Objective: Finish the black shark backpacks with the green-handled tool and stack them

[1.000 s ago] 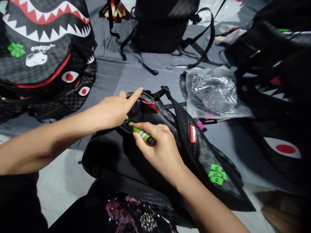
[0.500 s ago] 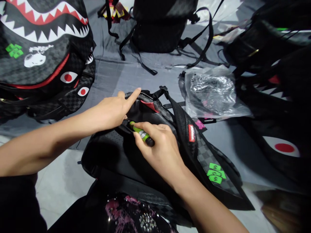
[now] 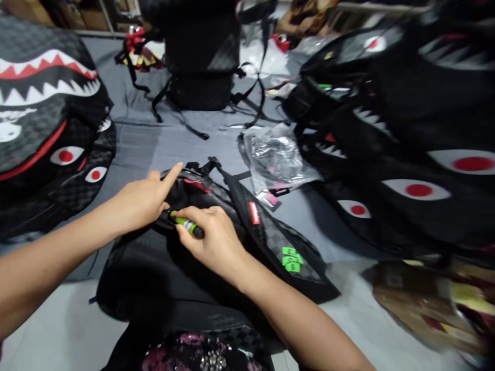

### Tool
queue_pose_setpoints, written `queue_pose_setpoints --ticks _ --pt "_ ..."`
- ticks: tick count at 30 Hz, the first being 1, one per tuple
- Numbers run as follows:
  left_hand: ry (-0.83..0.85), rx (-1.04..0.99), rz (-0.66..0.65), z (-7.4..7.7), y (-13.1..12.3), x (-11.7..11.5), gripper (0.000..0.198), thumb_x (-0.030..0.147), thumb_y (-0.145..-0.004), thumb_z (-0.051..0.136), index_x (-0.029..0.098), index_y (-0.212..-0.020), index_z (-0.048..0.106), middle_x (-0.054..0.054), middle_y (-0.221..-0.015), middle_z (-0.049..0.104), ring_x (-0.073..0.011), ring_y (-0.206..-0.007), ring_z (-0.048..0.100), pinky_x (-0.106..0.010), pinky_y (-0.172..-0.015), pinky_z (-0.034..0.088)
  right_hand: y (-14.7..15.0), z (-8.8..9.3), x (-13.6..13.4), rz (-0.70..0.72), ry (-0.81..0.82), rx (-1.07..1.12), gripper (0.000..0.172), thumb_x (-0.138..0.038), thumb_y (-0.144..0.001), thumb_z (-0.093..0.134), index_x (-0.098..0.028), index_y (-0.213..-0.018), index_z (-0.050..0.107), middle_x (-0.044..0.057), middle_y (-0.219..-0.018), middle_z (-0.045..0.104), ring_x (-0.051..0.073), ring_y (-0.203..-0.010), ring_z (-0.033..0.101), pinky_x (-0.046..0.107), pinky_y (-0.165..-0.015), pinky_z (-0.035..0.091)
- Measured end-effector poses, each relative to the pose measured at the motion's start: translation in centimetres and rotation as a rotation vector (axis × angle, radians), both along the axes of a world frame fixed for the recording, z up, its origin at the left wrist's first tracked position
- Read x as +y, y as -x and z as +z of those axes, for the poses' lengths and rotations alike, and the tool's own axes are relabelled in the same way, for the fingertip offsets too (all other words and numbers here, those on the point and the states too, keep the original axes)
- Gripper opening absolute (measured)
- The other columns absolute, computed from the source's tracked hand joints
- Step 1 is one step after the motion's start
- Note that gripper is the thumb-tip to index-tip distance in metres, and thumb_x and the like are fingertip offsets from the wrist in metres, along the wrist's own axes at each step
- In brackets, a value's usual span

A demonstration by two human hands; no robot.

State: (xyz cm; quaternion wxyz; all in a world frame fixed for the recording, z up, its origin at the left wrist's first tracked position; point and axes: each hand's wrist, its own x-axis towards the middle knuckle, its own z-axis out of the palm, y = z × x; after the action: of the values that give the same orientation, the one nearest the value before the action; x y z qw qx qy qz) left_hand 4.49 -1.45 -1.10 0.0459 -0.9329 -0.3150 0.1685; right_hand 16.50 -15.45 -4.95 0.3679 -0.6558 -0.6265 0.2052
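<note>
A black checkered backpack [image 3: 131,281] lies across my lap and the table edge, with its opening spread apart. My right hand [image 3: 214,239] is closed around a green marker pen [image 3: 187,224] with black ends, its tip down at the dark edge of the opening. At the upper left of the bag, my left hand [image 3: 145,203] grips the rim, the index finger stretched out along it and the thumb close to the pen tip. A red label [image 3: 254,213] and a green dollar-bill patch [image 3: 292,259] show on the bag's right side.
Backpacks with shark teeth [image 3: 46,82] are piled at the left. More backpacks with red eyes [image 3: 417,190] lie at the right. A black backpack [image 3: 204,56] stands at the back. A clear plastic bag [image 3: 274,157] rests on the grey cloth [image 3: 154,144]. Another person's hand [image 3: 297,23] appears far behind.
The view has tilted up and turned right, so the scene sits further left and more of the right-hand pile shows. Both hands keep about the same hold on the pen and backpack.
</note>
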Motion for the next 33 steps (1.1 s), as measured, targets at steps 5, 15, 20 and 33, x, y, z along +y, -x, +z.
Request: queue_pose_setpoints --ticks 5,15,20,33 --pt "-0.01 -0.028 -0.027 -0.6 0.4 0.7 0.081 0.033 -0.096 0.042 0.021 -0.16 -0.006 -0.02 -0.114 0.056 -0.0334 -0.083 0.07 -0.035 -0.062 0.05 -3.4 2.6 -2.6 -0.022 -0.2 0.065 0.018 -0.016 -0.087 0.059 -0.023 -0.1 0.07 0.004 -0.123 0.073 0.02 -0.116 0.067 0.035 -0.1 0.047" --pt "0.048 -0.057 0.021 -0.7 0.0 0.4 0.079 0.027 -0.095 0.044 0.021 -0.161 0.001 -0.02 -0.116 0.057 -0.0342 -0.09 0.071 -0.037 -0.068 0.052 -23.4 -7.2 -5.9 -0.651 0.378 -0.253 0.014 -0.02 -0.08 0.066 -0.017 -0.092 0.072 0.01 -0.094 0.074 0.023 -0.09 0.068 0.031 -0.079 0.047" --pt "0.063 -0.077 0.055 -0.3 -0.3 0.0 0.081 0.022 -0.093 0.046 0.022 -0.161 0.003 -0.02 -0.12 0.058 -0.0322 -0.091 0.071 -0.035 -0.07 0.053 -25.8 -10.9 -3.9 -0.629 0.438 -0.255 0.027 -0.022 -0.061 0.084 -0.018 -0.085 0.071 0.008 -0.091 0.071 0.023 -0.088 0.066 0.028 -0.072 0.044" --pt "0.082 -0.128 0.023 -0.5 0.2 0.1 0.082 0.022 -0.091 0.047 0.022 -0.161 0.006 -0.02 -0.119 0.059 -0.03 -0.091 0.071 -0.034 -0.07 0.052 -26.2 -8.8 -6.7 -0.716 0.325 0.095 0.019 -0.03 -0.068 0.074 -0.015 -0.076 0.066 -0.003 -0.041 0.051 0.015 -0.04 0.049 0.026 -0.044 0.034"
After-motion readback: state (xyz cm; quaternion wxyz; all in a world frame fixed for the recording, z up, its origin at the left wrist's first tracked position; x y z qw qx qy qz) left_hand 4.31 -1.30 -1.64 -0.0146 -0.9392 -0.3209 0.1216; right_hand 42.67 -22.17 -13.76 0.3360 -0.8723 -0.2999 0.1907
